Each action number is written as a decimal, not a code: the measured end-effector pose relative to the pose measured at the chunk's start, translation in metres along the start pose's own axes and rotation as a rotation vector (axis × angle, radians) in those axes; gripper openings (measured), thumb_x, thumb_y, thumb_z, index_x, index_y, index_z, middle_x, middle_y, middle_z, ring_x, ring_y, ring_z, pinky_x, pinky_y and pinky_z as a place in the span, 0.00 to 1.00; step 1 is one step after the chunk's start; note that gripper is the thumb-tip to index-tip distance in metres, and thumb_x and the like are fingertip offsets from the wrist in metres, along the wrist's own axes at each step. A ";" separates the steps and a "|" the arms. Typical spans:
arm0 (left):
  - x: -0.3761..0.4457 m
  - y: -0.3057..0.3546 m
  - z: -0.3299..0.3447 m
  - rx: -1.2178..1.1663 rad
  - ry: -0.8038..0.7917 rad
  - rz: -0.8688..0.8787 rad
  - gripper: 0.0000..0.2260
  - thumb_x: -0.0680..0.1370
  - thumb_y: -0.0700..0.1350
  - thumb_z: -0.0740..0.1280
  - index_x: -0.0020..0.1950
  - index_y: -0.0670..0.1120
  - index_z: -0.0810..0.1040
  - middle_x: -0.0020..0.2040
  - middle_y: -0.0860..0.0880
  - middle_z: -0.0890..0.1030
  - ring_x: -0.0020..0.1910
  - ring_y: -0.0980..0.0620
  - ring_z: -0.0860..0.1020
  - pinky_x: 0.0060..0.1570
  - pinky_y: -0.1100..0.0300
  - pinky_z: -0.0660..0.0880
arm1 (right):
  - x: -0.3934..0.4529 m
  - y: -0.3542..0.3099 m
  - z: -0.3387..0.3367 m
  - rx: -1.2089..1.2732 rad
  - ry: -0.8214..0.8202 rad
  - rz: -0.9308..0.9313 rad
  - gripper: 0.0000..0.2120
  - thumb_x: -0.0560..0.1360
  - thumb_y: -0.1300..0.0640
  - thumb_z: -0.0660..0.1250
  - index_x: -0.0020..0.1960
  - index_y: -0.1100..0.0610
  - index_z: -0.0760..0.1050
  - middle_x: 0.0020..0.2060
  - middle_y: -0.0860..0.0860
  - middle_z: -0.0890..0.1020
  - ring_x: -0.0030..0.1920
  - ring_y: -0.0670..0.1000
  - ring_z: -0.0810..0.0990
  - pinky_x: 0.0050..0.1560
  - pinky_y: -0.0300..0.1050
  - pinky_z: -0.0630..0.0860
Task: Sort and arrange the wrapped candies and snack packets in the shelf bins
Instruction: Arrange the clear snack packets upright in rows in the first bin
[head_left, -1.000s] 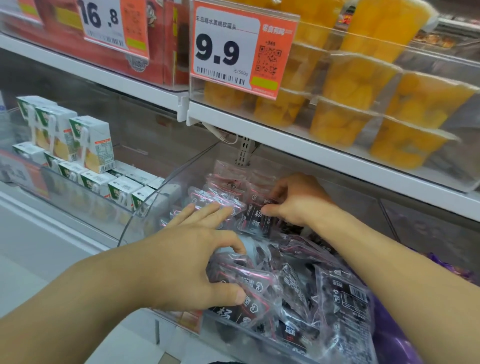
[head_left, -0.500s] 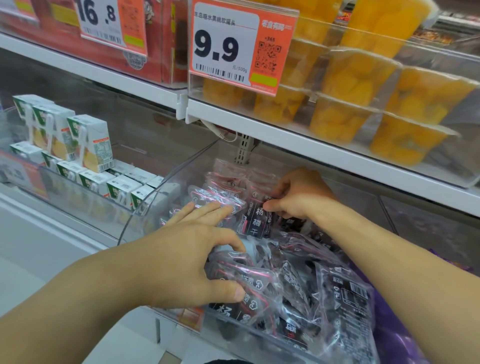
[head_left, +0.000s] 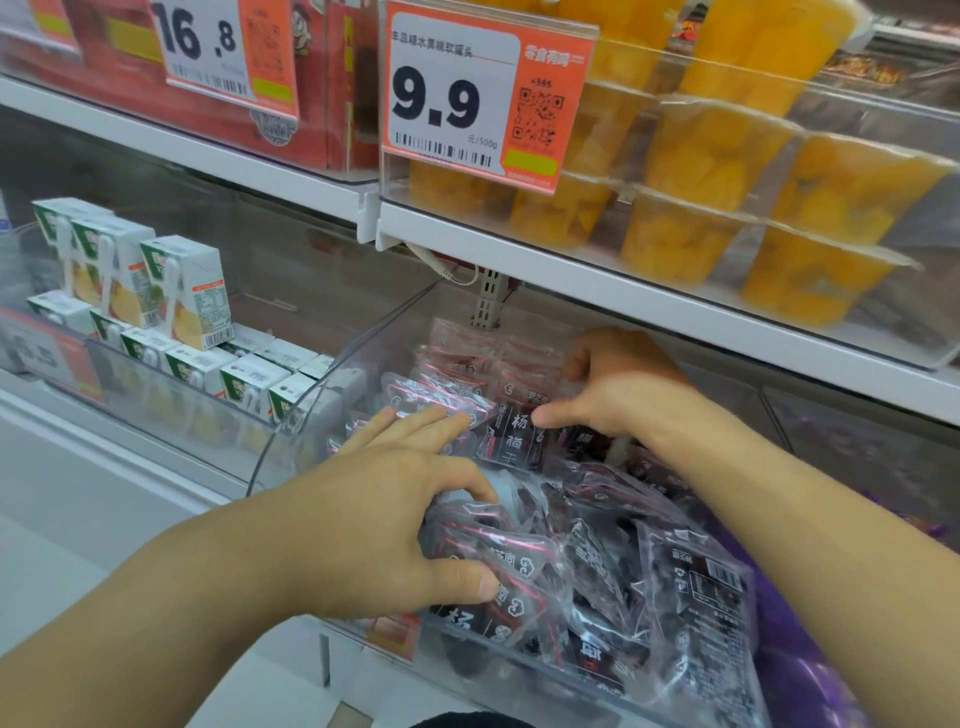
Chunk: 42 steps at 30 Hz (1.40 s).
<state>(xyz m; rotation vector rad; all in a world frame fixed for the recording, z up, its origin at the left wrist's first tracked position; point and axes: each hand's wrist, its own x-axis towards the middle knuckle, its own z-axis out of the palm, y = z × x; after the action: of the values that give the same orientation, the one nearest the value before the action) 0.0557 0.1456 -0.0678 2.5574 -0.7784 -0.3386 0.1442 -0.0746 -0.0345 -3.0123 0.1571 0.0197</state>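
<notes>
A clear plastic shelf bin (head_left: 311, 400) holds several black-and-pink snack packets (head_left: 597, 566) in transparent wrap. My left hand (head_left: 395, 514) lies on the front pile, fingers stretched toward the back rows and thumb pressing a packet (head_left: 498, 597) at the bin's front. My right hand (head_left: 623, 384) is at the back of the bin, fingers curled, with the thumb against an upright packet (head_left: 511, 436) printed with white characters. Behind it, more packets (head_left: 457, 364) stand in rows.
White-and-green juice cartons (head_left: 182, 291) fill the bin to the left. The shelf above carries cups of yellow fruit (head_left: 717, 171), red boxes (head_left: 130, 57) and orange price tags (head_left: 483, 93). Purple packets (head_left: 810, 660) lie to the right. The white shelf edge (head_left: 675, 306) hangs low over the bin.
My right hand has shifted slightly up and back at the upright packet. The left hand stays on the front pile almost unmoved.
</notes>
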 end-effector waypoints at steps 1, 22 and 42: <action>0.000 0.000 0.000 0.000 -0.002 0.002 0.25 0.71 0.70 0.66 0.67 0.68 0.68 0.79 0.63 0.39 0.75 0.66 0.34 0.72 0.62 0.30 | -0.006 -0.001 -0.005 -0.055 0.028 -0.022 0.25 0.64 0.37 0.78 0.49 0.52 0.75 0.44 0.49 0.79 0.44 0.52 0.78 0.44 0.44 0.76; -0.001 0.008 0.000 0.144 0.082 0.027 0.20 0.72 0.60 0.73 0.63 0.62 0.79 0.64 0.59 0.66 0.66 0.52 0.61 0.69 0.53 0.63 | -0.078 0.005 -0.009 0.302 -0.625 -0.560 0.24 0.73 0.65 0.69 0.67 0.51 0.75 0.52 0.39 0.80 0.48 0.34 0.78 0.47 0.30 0.74; 0.013 0.036 0.006 0.132 -0.004 0.040 0.13 0.77 0.50 0.71 0.60 0.53 0.79 0.52 0.53 0.83 0.53 0.53 0.79 0.54 0.57 0.76 | -0.126 0.082 -0.027 0.079 -0.278 -0.669 0.14 0.69 0.36 0.74 0.40 0.46 0.81 0.41 0.39 0.81 0.47 0.41 0.80 0.48 0.43 0.77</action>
<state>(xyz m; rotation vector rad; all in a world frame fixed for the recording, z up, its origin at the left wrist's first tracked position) 0.0466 0.1091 -0.0572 2.6597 -0.8798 -0.2890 0.0110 -0.1455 -0.0151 -2.7832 -0.8416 0.3504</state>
